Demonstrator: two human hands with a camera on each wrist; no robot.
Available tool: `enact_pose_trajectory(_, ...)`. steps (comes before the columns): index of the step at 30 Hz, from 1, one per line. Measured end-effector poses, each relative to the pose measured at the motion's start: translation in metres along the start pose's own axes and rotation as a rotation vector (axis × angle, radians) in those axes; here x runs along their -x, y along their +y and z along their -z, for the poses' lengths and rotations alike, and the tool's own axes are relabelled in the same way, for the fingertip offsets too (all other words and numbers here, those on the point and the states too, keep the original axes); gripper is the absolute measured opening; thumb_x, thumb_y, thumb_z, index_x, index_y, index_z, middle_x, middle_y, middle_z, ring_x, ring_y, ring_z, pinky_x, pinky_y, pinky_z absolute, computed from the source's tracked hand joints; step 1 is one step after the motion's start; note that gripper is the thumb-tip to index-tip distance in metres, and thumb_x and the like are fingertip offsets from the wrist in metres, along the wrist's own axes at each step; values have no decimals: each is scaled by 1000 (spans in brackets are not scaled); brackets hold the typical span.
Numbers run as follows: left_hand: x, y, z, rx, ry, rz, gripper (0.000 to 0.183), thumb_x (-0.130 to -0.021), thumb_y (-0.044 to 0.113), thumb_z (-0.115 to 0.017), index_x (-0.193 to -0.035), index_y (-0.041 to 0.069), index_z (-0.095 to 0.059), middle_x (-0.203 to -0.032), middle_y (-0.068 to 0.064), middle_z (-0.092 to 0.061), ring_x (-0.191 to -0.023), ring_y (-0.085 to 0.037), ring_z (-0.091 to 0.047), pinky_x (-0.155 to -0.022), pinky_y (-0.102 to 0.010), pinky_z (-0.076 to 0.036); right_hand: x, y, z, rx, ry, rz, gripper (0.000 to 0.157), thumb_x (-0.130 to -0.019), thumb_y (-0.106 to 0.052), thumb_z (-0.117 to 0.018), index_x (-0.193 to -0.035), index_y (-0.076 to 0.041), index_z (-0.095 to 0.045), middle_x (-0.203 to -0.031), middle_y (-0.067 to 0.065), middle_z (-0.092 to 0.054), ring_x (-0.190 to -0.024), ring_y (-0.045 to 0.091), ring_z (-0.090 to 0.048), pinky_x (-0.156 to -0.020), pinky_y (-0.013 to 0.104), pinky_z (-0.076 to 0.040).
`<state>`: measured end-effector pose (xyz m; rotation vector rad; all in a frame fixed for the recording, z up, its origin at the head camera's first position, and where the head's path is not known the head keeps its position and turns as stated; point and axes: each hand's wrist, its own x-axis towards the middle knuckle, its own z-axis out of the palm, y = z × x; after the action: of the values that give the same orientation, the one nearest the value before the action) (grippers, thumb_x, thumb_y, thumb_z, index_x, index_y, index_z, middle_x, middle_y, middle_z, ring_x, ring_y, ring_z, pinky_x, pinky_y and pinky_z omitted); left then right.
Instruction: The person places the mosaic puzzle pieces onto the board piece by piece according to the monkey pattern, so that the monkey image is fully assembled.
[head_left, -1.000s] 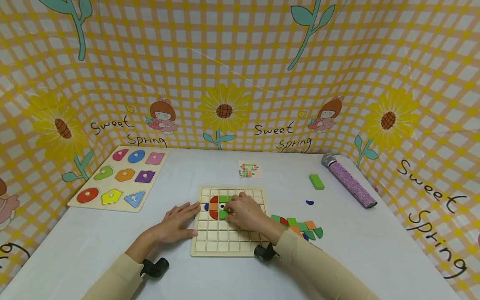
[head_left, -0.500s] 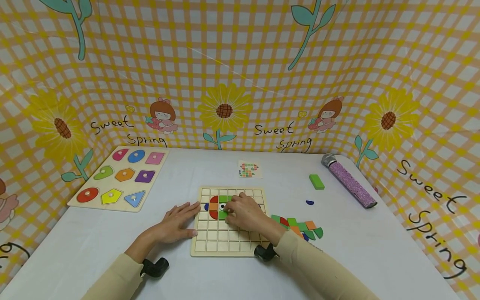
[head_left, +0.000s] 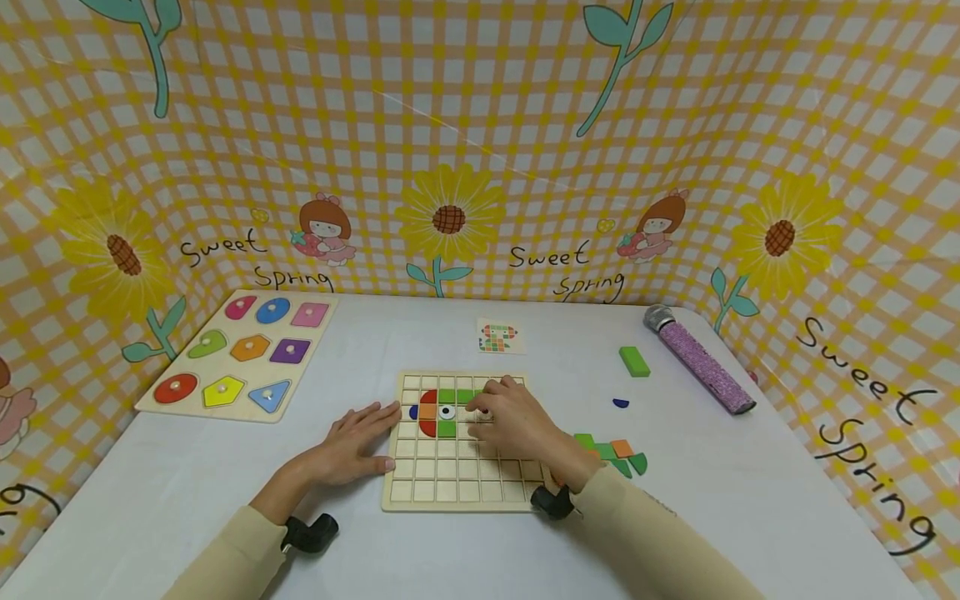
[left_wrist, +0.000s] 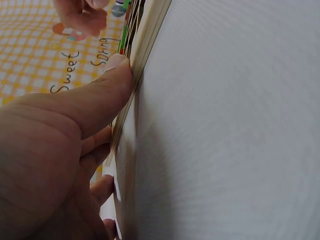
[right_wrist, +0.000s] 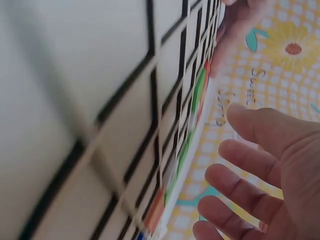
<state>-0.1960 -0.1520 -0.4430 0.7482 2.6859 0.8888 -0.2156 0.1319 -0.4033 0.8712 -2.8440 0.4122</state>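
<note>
A wooden grid board (head_left: 424, 493) lies in the middle of the table. In its upper left part sit red quarter-round pieces (head_left: 428, 428), an orange square (head_left: 427, 412), green squares (head_left: 447, 429), a white eye tile (head_left: 447, 412) and a blue half-round piece (head_left: 413, 412). My left hand (head_left: 352, 446) rests at the board's left edge, its thumb (left_wrist: 107, 90) and fingertips touching the rim. Over the board's right part hovers my right hand (head_left: 517, 423), fingers loosely bent and apart. The right wrist view shows nothing between its fingers (right_wrist: 245, 190). The hand hides some pieces beneath it.
Loose green and orange pieces (head_left: 611, 451) lie right of the board. Behind them are a blue half-round piece (head_left: 620, 403), a green block (head_left: 634, 362) and a purple glitter microphone (head_left: 701, 362). A pattern card (head_left: 501, 337) lies behind the board; a knobbed shape puzzle (head_left: 180, 406) lies left.
My right hand has drawn back to the right, away from the eye tile and the green square below it, which now show fully. The left hand stays at the board's edge.
</note>
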Motion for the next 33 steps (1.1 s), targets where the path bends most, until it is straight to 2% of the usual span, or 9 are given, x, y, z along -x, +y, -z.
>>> enact_pose_trajectory(11,-1,-1,-1,-4,0,8,74,-88,33,-65,-148,8,-30,-157,-11,-24,-145,-40,-12,-114,-64,-3,38,47,25,-4,-22,-124,30,-79,-30,-75,-104,-14,-72,-101,-1,-64,-90,16,-46,-78,33,-40)
enact_pose_trajectory(20,-1,-1,0,-6,-4,15,73,-88,34,-64,-148,9,-30,-157,-10,-24,-146,-39,-12,-114,-64,-2,67,82,26,66,-32,-149,29,-78,-29,-75,-101,-12,-72,-97,1,-65,-83,15,-47,-71,29,-40)
enact_pose_trajectory(25,-1,-1,0,-1,-9,18,73,-88,34,-64,-148,9,-29,-158,-10,-23,-146,-39,-11,-114,-64,-1,70,88,23,101,-37,-156,29,-79,-31,-74,-101,-12,-72,-96,2,-66,-81,15,-47,-70,28,-39)
enact_pose_trajectory(33,0,-1,0,-14,-11,16,74,-88,35,-63,-148,9,-29,-158,-11,-23,-145,-39,-12,-113,-65,-2,61,87,20,121,-54,-184,30,-77,-33,-76,-99,-12,-73,-93,2,-65,-81,17,-48,-69,28,-39)
